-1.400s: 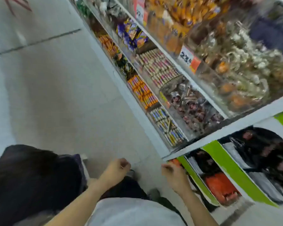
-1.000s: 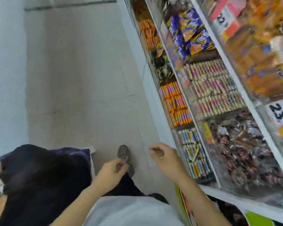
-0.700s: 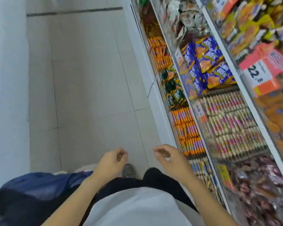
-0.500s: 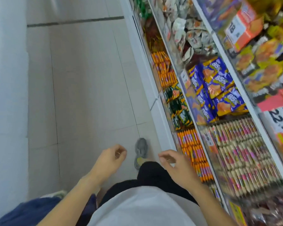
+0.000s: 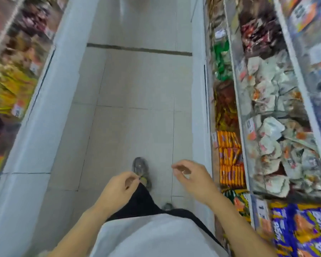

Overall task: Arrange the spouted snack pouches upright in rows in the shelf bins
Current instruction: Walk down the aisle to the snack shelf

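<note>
Spouted snack pouches cannot be picked out for certain anywhere in this view: the shelves are motion-blurred, and no pouch is in either hand. Judging by that, the arranging is not under way at this moment; the person stands in the aisle on the pale tiled floor (image 5: 133,93) with one grey shoe (image 5: 140,168) forward, so finding the pouches and their bins, and standing them in rows, all seems left to do.

The left hand (image 5: 117,188) has its grip loosely curled, thumb and fingertips close together, holding nothing that shows. The right hand (image 5: 191,180) hangs with fingers relaxed and half bent, also empty, near the front edge of the right-hand shelving.

Along that shelving, the lower shelf's bins hold, from far to near, green packets (image 5: 220,60), dark red-brown packets (image 5: 225,106), then neat rows of orange stick-shaped packs (image 5: 229,158). The clear-fronted bins of the shelf above hold a loose heap of pale silvery wrapped snacks (image 5: 272,115), and nearest the lower right corner lie blue and orange bags (image 5: 302,229). On the left-hand shelving sit blurred yellow packets (image 5: 9,89); their bins cannot be made out.
</note>
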### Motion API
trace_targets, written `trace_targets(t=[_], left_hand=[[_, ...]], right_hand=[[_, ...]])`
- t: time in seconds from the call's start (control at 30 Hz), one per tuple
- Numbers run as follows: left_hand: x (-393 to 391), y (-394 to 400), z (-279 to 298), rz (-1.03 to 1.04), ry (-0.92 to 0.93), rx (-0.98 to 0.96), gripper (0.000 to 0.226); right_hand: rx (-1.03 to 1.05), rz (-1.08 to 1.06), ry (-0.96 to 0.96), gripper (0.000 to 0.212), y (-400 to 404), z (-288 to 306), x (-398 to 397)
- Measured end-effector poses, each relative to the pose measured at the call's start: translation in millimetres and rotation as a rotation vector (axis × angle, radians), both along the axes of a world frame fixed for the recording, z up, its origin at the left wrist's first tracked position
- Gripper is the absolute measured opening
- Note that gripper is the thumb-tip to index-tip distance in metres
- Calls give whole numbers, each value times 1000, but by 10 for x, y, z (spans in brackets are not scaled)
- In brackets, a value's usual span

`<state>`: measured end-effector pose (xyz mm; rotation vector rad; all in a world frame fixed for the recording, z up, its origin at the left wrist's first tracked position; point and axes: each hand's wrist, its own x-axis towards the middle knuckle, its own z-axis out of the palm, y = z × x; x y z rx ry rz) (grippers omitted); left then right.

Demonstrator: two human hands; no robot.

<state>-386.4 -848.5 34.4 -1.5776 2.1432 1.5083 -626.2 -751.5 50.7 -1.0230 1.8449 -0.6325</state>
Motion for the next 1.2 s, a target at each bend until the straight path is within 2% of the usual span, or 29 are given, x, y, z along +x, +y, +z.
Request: trace_targets(t=[0.1,0.23,0.4,0.67,1.0,1.2], left_hand=[[-219,-927,-68,18,9,-20,9],[-611,-2191,-14,-3,22,-77,12],[-1249,-3683,212,-129,71,-121,16],[-2433,-5878,224,-134,108,-182,17],[-3530,-8363,202,-52,31,-107,16],[-4016,-10081,17,-14,-6,-118,10]], right_hand=[[-22,57,19,14,-1016,19,-257],[-36,31,22,14,-2207,156,-582],[-5,-18,58,16,-3278,263,-1097],[-32,-103,101,14,-5040,150,-2194],[-87,111,103,14,-8325,329,-3538],[-112,182,103,19,-10349,185,-4047]])
